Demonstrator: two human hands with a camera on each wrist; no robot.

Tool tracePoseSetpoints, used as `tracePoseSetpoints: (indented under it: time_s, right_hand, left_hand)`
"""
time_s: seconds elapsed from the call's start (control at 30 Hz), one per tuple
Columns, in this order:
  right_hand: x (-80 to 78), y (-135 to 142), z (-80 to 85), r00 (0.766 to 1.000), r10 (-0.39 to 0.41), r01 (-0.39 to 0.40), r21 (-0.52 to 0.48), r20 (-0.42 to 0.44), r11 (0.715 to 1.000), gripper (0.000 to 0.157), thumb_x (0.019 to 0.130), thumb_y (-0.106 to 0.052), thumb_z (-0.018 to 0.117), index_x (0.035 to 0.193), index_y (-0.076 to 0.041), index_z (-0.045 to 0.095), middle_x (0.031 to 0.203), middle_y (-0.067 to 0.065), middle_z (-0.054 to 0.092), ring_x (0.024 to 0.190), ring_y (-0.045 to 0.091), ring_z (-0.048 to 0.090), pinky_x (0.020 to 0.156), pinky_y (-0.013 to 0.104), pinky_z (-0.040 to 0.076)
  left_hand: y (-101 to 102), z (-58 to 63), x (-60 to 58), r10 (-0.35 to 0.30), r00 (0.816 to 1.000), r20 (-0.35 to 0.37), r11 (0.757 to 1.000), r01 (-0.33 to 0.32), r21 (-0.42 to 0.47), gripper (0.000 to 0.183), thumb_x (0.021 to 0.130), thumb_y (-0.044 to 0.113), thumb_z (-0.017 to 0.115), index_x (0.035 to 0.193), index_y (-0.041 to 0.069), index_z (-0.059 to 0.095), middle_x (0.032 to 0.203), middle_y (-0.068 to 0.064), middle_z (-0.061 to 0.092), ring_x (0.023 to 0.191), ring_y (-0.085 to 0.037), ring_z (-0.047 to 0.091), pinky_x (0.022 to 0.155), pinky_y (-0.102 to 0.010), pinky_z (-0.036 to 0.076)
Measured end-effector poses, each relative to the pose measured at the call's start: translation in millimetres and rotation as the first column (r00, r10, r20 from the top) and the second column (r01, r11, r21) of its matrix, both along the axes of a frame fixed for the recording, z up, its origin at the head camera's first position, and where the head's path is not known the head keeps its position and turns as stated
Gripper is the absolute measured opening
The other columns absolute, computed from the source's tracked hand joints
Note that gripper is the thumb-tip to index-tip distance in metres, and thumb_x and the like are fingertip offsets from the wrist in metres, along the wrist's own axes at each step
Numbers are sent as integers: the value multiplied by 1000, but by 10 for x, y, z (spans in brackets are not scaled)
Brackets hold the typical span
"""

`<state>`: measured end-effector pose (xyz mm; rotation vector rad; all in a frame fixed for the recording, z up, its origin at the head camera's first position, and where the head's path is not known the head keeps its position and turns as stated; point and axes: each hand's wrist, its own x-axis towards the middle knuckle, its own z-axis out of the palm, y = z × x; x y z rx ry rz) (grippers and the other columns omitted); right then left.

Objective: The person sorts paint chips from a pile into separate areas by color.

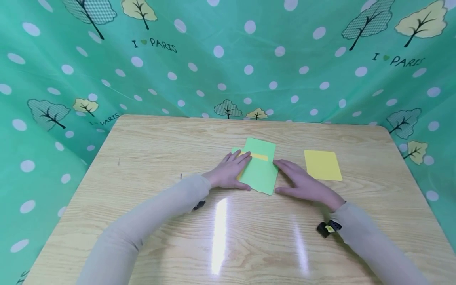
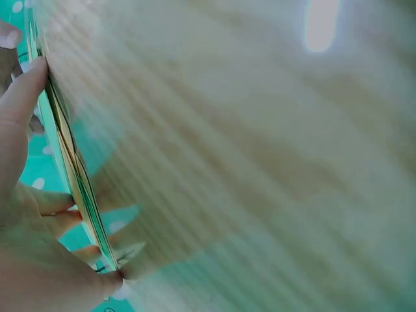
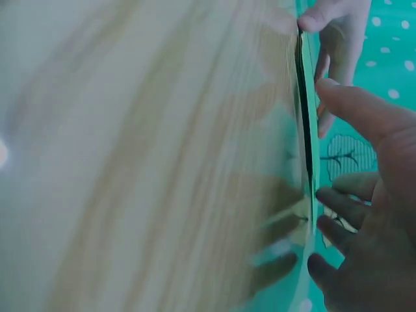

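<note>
Light green sheets (image 1: 263, 174) lie overlapping at the middle of the table, with a yellow strip (image 1: 259, 156) showing across them. My left hand (image 1: 229, 172) rests on their left side, fingers spread and fairly straight, thumb at the near edge. Seen edge-on in the left wrist view, the sheets form a thin layered stack (image 2: 81, 182) of green and yellow. My right hand (image 1: 303, 184) is at the stack's right edge, thumb and fingers extended and apart. In the right wrist view its fingertips (image 3: 323, 195) are right by that edge, with nothing gripped.
A yellow square sheet (image 1: 322, 165) lies to the right, just beyond my right hand. The wooden table (image 1: 160, 142) has rounded far corners. A green patterned cloth (image 1: 228, 71) hangs behind and at both sides of it.
</note>
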<state>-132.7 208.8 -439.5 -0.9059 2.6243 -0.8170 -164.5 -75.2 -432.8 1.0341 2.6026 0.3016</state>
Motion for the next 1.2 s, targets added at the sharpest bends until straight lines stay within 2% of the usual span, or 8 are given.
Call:
tracePoseSetpoints:
  time_s: [0.2,0.33,0.53,0.77,1.0,1.2]
  right_hand:
    - [-53,-116,-13,999,-8,10,41,-34,999,103,79,-49,76,151,2,22,152,24,26,139,41,24,111,55,23]
    - [-74,-147,-39,998,8,-4,73,-65,997,109,76,-52,77,151,5,22,150,26,27,136,42,27,109,55,26]
    - [-85,-152,-59,997,26,-20,83,-75,996,105,78,-50,76,150,5,23,149,25,25,136,42,25,109,58,23]
    - [-99,-168,-50,998,35,-31,96,-44,995,101,79,-42,74,150,7,20,149,26,22,135,42,22,108,59,20]
    - [-99,-137,-64,998,58,-57,127,-9,990,92,88,-39,63,151,6,14,158,21,13,144,37,6,114,56,4]
    - [-109,-132,-75,998,57,-55,123,-8,991,91,89,-40,62,152,3,13,159,18,12,145,36,5,114,55,3]
  left_hand:
    - [14,-7,28,34,999,-9,999,-34,-35,104,85,65,58,153,1,14,160,-12,8,144,-38,4,115,-52,4]
    - [30,-11,53,57,998,-21,997,-58,-51,103,85,66,57,153,1,14,160,-11,7,144,-38,5,115,-52,5]
    - [29,-5,77,59,998,-17,997,-59,-45,101,87,64,57,153,0,15,160,-12,7,144,-39,5,115,-54,6]
    - [-47,-12,27,9,999,32,1000,-8,-15,97,89,57,59,154,3,13,161,-10,6,145,-37,3,115,-52,6]
    - [-97,-6,-17,-18,1000,26,1000,17,6,101,87,56,63,154,1,10,161,-12,6,144,-37,6,114,-54,11]
    - [-108,-42,-50,-10,999,38,1000,10,-5,103,87,58,62,155,4,7,161,-9,3,145,-34,4,113,-57,13]
